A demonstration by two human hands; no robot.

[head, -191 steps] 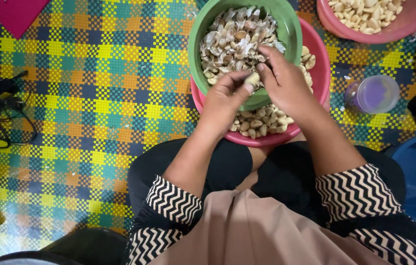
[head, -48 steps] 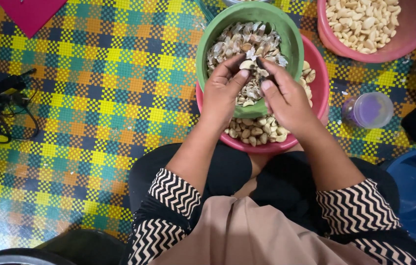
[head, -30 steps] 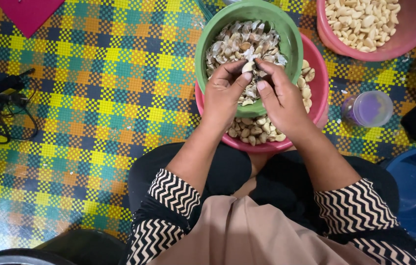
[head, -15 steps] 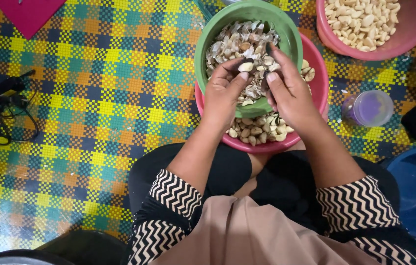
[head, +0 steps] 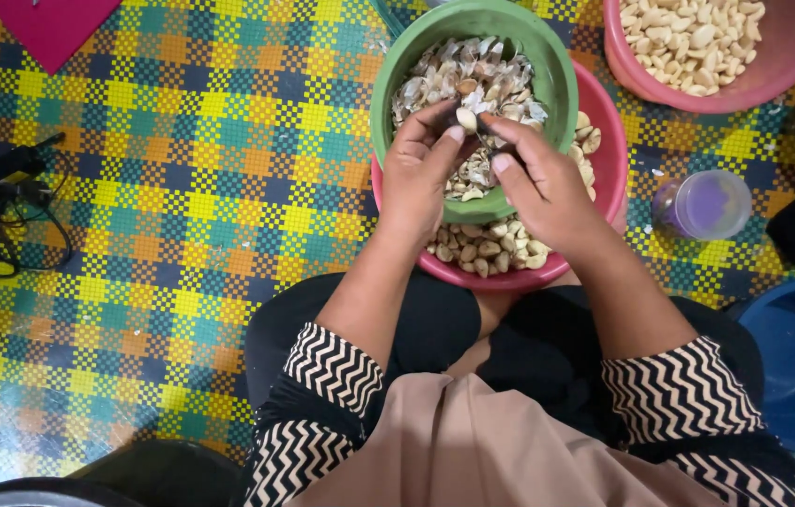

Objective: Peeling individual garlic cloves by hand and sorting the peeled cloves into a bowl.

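Pale oval nut (head: 465,118) pinched between both hands' fingers (head: 449,137).

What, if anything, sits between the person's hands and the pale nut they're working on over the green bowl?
Nothing visible. The left hand pinches the pale nut at its fingertips, and the right hand meets it with a thin dark tool, directly above the green bowl of shells.

Bowl of shells (head: 548,66) atop nut bowl (head: 604,169)
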